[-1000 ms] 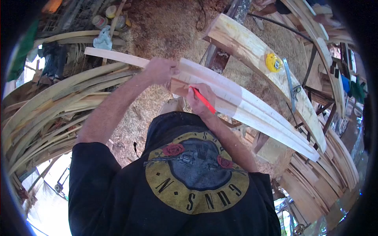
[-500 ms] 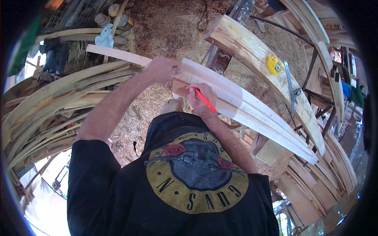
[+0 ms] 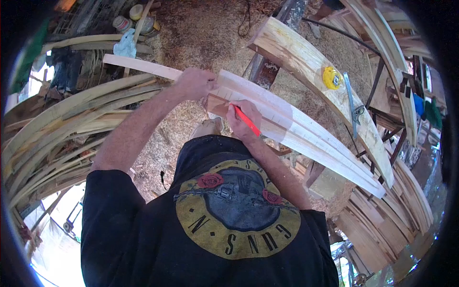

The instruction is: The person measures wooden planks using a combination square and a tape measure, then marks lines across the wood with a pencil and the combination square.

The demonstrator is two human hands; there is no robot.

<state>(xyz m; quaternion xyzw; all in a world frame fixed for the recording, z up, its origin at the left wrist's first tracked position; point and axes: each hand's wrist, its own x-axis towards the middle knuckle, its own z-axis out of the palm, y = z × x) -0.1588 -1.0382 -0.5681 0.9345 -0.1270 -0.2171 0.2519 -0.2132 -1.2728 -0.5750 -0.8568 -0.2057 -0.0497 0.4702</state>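
My right hand (image 3: 245,119) is closed on a red pencil (image 3: 247,120), its tip at the near edge of a pale curved board (image 3: 306,129). Short marks cross this board. My left hand (image 3: 197,83) is closed on a long thin wooden strip (image 3: 141,68) at the board's left end. The strip sticks out to the left beyond my left hand, and its other part runs along the board. My left fingertips are partly hidden.
Beyond lies a thick curved plank (image 3: 296,50) with a yellow tape measure (image 3: 332,78) and a metal square (image 3: 352,103) on it. Curved strips (image 3: 62,112) are stacked at left, and jars (image 3: 122,23) stand at the upper left. Shavings cover the ground.
The whole view has shifted slightly. Both hands keep nearly the same place on the wood, and the pencil tip has barely moved.
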